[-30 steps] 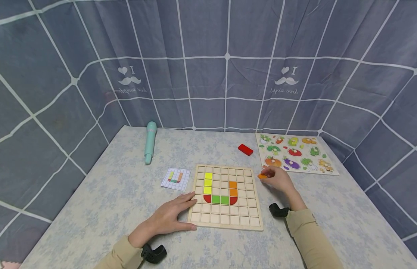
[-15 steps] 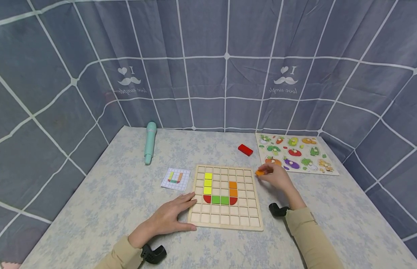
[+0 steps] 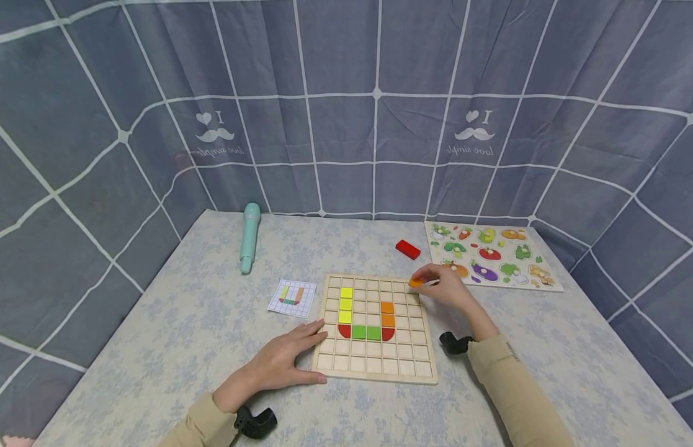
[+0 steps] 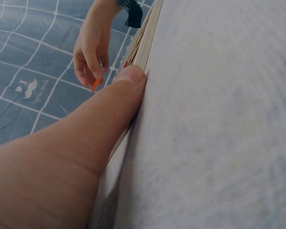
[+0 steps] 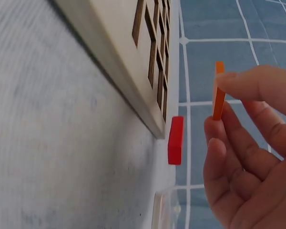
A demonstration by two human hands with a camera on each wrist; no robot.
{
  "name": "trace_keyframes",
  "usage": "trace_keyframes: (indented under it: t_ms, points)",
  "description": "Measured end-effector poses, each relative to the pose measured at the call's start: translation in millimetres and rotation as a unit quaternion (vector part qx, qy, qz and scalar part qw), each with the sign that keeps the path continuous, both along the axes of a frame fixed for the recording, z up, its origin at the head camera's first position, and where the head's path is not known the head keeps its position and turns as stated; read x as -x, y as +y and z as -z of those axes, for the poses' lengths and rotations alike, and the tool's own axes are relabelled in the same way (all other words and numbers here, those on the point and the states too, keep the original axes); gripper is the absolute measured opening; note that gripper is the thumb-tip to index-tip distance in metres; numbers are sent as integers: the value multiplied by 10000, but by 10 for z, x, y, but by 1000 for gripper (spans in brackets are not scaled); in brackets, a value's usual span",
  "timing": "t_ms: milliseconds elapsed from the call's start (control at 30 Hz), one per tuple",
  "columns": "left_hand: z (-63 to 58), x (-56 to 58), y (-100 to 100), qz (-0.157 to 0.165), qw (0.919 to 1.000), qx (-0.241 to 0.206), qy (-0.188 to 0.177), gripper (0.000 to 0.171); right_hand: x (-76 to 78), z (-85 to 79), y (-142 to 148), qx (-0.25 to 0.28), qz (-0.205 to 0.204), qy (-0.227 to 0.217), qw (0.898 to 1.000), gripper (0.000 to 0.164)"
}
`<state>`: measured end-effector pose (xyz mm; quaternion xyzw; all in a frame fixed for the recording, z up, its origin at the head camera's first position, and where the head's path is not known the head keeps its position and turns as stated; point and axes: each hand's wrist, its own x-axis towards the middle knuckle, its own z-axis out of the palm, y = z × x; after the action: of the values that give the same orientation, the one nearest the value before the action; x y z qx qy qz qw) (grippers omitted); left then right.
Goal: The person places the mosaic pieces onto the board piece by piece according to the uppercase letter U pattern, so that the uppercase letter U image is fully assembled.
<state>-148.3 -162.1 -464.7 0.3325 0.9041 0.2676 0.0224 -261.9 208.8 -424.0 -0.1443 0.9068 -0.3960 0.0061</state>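
Observation:
My right hand point(image 3: 443, 287) pinches a flat orange square tile point(image 5: 219, 90) between thumb and fingers, over the far right corner of a wooden grid board point(image 3: 415, 366). Straight fingers of my left hand point(image 3: 279, 357) rest at the board's left edge, thumb at the near left corner. In the grid lie several yellow tiles point(image 3: 345, 304) in a column, two green tiles point(image 3: 366, 332) in a row, two orange tiles point(image 3: 388, 313) in a column, and two red rounded corner pieces point(image 3: 344, 330). Left of the board lies a pattern card point(image 3: 292, 298) with a similar coloured figure.
A red block point(image 3: 407, 249) lies behind the board. At the back right is a vegetable puzzle board point(image 3: 494, 256), close to my right hand. A teal microphone point(image 3: 249, 237) lies at the back left. A tiled-pattern curtain point(image 3: 346, 124) surrounds the table.
My right hand has moved left with the orange tile, from beside the board to over its far right corner. My left hand has stayed in place.

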Motion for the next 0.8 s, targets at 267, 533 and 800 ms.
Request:
trace_keyframes:
  t_ms: [267, 533, 800]
  points:
    - [3, 2, 0, 20, 10000, 0, 77, 84, 31, -11, -149, -34, -754, 119, 9971, 20]
    - [13, 6, 2, 106, 9997, -43, 231, 81, 72, 9, -287, -151, -1263, -162, 9917, 19]
    - [4, 3, 0, 99, 9998, -32, 175, 81, 112, -9, -366, -492, -1558, -284, 9862, 18]
